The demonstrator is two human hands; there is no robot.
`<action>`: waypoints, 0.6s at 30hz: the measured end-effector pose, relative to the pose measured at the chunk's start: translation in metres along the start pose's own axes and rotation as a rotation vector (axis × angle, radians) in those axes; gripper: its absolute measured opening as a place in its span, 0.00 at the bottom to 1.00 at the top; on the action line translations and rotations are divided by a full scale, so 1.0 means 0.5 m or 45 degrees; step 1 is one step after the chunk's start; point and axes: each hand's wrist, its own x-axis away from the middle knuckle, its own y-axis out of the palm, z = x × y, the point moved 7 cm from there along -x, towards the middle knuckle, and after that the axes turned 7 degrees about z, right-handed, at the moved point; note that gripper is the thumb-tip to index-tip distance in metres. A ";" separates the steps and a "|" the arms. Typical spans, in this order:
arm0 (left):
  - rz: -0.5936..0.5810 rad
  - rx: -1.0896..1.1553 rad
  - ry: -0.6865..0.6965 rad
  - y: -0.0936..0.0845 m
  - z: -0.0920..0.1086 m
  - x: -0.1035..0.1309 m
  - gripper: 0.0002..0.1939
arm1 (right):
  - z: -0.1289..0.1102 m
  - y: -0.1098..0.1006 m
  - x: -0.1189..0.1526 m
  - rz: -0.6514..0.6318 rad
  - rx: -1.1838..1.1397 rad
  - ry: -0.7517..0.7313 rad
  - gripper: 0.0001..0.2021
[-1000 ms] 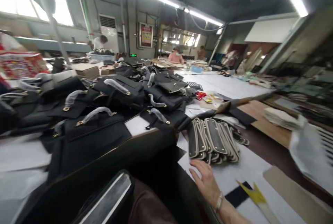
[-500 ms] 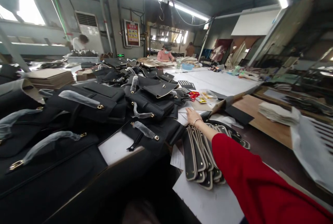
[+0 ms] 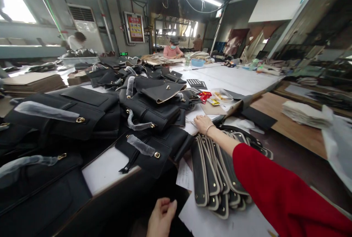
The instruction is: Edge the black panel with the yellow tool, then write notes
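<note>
Currently, the head view shows one long work table (image 3: 236, 81) with two of the wearer's hands in sight. The right hand (image 3: 202, 123), on a red sleeve (image 3: 280, 196) with one bracelet at the wrist, lies palm down beyond the far end of a fanned stack of flat black panels (image 3: 217, 172); its fingers are loosely spread on white paper and grip nothing that can be seen. About seven or eight panels show in the stack; an exact count cannot be made where they overlap. The left hand (image 3: 161, 217) sits at the bottom edge with fingers curled loosely, touching a dark sheet (image 3: 165, 189); whether it grips that sheet cannot be told.

To the left of the panels lie black handbags (image 3: 150, 108), at least eight, several with wrapped handles. One red-and-yellow packet cluster (image 3: 209, 97) lies beyond the right hand. One stack of pale sheets (image 3: 302, 114) rests on the brown board to the right. Three other people (image 3: 172, 50) are visible at the far end.

Against the frame half a second earlier, the right hand keeps its place by the panels, the left hand has newly entered at the bottom, and the camera has tipped slightly downward.
</note>
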 end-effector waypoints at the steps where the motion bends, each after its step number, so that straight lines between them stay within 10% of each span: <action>1: -0.032 0.004 -0.042 0.034 -0.004 -0.026 0.26 | 0.008 -0.012 0.018 0.019 -0.045 0.011 0.12; 8: -0.064 0.023 -0.045 0.126 0.017 -0.098 0.24 | 0.117 -0.102 0.240 0.326 -0.736 0.296 0.12; 12: -0.089 0.146 -0.005 0.104 0.041 -0.107 0.25 | 0.148 -0.089 0.411 0.352 -1.341 0.640 0.20; 18: -0.057 0.132 0.024 0.007 0.084 -0.093 0.28 | 0.072 -0.020 0.609 0.167 -2.187 1.044 0.16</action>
